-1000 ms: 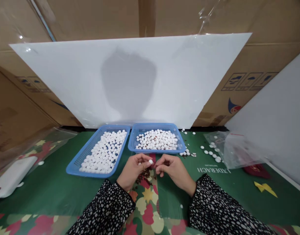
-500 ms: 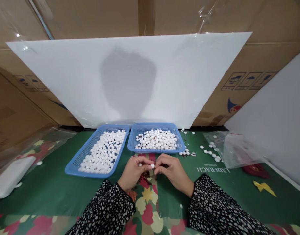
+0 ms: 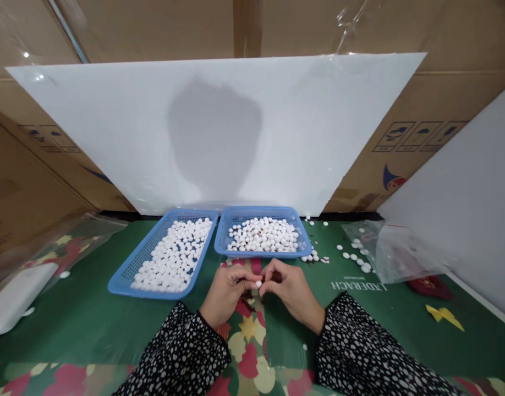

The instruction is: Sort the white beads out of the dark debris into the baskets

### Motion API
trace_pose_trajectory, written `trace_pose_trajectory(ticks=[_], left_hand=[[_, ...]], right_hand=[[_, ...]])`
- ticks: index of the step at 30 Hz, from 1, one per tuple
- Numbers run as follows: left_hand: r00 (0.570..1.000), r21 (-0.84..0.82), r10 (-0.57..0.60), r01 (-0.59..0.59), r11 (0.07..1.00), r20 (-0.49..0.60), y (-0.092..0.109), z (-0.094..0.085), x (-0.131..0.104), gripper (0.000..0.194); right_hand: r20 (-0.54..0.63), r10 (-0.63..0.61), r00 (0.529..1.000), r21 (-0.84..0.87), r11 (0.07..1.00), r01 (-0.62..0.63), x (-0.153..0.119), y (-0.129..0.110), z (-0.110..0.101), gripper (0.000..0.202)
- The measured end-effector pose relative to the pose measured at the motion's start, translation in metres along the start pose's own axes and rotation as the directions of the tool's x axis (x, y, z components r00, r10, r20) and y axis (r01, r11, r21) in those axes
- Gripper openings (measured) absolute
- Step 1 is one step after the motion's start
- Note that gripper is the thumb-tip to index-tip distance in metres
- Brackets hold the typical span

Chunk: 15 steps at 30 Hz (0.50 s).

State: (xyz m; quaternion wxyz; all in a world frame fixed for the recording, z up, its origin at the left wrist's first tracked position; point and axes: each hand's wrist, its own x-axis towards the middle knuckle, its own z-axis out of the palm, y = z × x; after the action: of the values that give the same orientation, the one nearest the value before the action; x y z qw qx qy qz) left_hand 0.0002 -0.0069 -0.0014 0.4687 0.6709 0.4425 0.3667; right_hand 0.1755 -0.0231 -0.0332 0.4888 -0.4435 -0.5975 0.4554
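Observation:
In front of the two blue baskets, my left hand [image 3: 225, 294] pinches a small white ball [image 3: 258, 284] between thumb and fingertips. My right hand [image 3: 292, 291] meets it from the other side, thumb and forefinger curled closed against the same ball. Dark red-brown crumbs [image 3: 247, 300] lie on the table just beneath my fingers. Behind my hands, the right blue basket [image 3: 263, 254] holds many white balls, some with dark red-brown bits among them. To the left, a longer blue basket [image 3: 124, 283] holds white balls spread in a layer.
Loose white balls [image 3: 346, 256] lie right of the baskets, near a clear plastic bag [image 3: 396, 253]. A yellow scrap [image 3: 445, 316] is at far right. A white flat object with a hole [image 3: 19, 300] lies at far left. A white board [image 3: 297, 137] and cardboard stand behind.
My right fingertips have closed in on the white ball held by my left hand, and the ball has shifted slightly right and down. The baskets stay put.

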Motion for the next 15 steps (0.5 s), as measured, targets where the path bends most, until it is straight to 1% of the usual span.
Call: trace_pose_trajectory(ticks=[4, 8, 10, 11, 13, 15], left_hand=[[1.000, -0.028, -0.011, 0.011, 1.000, 0.004, -0.0014, 0.0037, -0.0025, 0.011], [0.999, -0.062, -0.050, 0.049, 0.997, -0.010, 0.0007, 0.0050, -0.0030, 0.011], [0.998, -0.066, -0.064, 0.064, 0.996, 0.004, 0.0031, 0.0037, -0.0024, 0.010], [0.997, -0.064, -0.072, 0.072, 0.995, 0.011, 0.0043, 0.0027, -0.0021, 0.010], [0.997, -0.082, -0.077, 0.077, 0.994, 0.009, 0.0060, 0.0009, -0.0017, 0.008], [0.998, -0.127, -0.066, 0.065, 0.990, -0.011, 0.0062, -0.0002, -0.0017, 0.008]], right_hand=[[-0.038, -0.058, 0.998, -0.110, 0.992, 0.053, -0.0005, -0.0006, 0.0016, 0.021], [-0.017, -0.176, 0.984, -0.248, 0.955, 0.166, 0.0000, -0.0031, 0.0013, 0.022], [-0.004, -0.197, 0.980, -0.268, 0.945, 0.188, 0.0005, -0.0040, -0.0003, 0.021], [0.011, -0.187, 0.982, -0.248, 0.951, 0.184, 0.0008, -0.0045, -0.0015, 0.019], [0.074, -0.148, 0.986, -0.128, 0.979, 0.157, 0.0016, -0.0060, -0.0044, 0.017], [0.167, -0.129, 0.977, 0.032, 0.992, 0.126, 0.0024, -0.0085, -0.0075, 0.027]])
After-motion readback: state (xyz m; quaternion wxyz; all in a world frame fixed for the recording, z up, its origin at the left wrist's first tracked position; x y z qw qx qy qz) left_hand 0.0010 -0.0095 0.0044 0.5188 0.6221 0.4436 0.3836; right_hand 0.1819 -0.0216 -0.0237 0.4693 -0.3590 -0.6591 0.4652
